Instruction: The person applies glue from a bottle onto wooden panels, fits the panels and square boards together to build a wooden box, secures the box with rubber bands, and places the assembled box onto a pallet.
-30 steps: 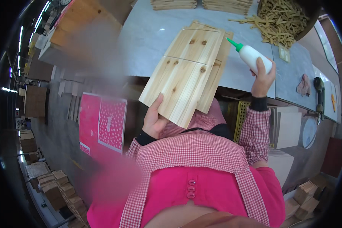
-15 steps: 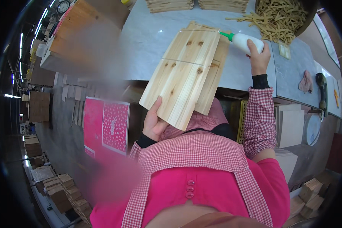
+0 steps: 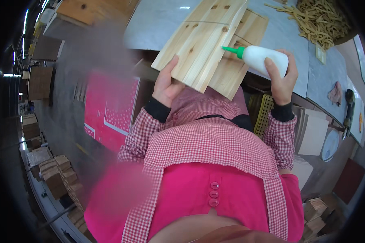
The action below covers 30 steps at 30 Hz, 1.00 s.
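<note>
Left hand (image 3: 165,86) clamped on knotty wooden board (image 3: 200,45), right hand (image 3: 283,83) clasping smooth bottle (image 3: 260,59) — tapered green nozzle (image 3: 238,52)

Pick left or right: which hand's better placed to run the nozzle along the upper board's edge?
Right, probably: the right hand grips the white bottle, its green nozzle aimed at the edge of the upper board. The left hand holds that board.

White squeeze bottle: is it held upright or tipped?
Tipped: the bottle is sideways in the right hand, green nozzle pointing left toward the wooden board.
</note>
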Tool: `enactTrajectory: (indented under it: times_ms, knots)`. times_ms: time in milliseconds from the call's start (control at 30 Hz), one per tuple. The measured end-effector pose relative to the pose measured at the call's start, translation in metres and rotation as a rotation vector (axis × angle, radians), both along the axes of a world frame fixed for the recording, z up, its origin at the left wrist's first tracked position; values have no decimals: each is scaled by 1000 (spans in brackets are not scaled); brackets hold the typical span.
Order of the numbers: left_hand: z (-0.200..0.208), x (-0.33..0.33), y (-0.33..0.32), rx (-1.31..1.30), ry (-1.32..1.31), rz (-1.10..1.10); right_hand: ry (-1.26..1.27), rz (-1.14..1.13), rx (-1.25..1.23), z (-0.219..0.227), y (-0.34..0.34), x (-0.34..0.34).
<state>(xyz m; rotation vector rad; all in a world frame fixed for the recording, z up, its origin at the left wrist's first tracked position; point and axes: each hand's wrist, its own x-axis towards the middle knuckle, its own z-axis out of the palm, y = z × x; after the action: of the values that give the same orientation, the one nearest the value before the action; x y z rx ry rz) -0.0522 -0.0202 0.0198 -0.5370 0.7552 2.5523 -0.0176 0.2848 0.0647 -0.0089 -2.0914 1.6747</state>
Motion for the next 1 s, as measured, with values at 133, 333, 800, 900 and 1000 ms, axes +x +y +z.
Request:
enactTrajectory:
  times_ms: [133, 333, 800, 900, 1000]
  knots:
    - [-7, -10, -3, 4, 44, -10, -13, 123, 22, 10, -22, 31]
    - [-8, -18, -1, -7, 42, 79, 41, 154, -5, 20, -38, 42]
    - [54, -4, -13, -45, 244, 181, 173, -97, -294, 8, -40, 39]
    - [109, -19, -6, -62, 343, 158, 170, -185, -476, 3, -22, 30]
    - [156, -43, 14, -52, 489, 92, 160, -208, -558, -1, -8, 25]
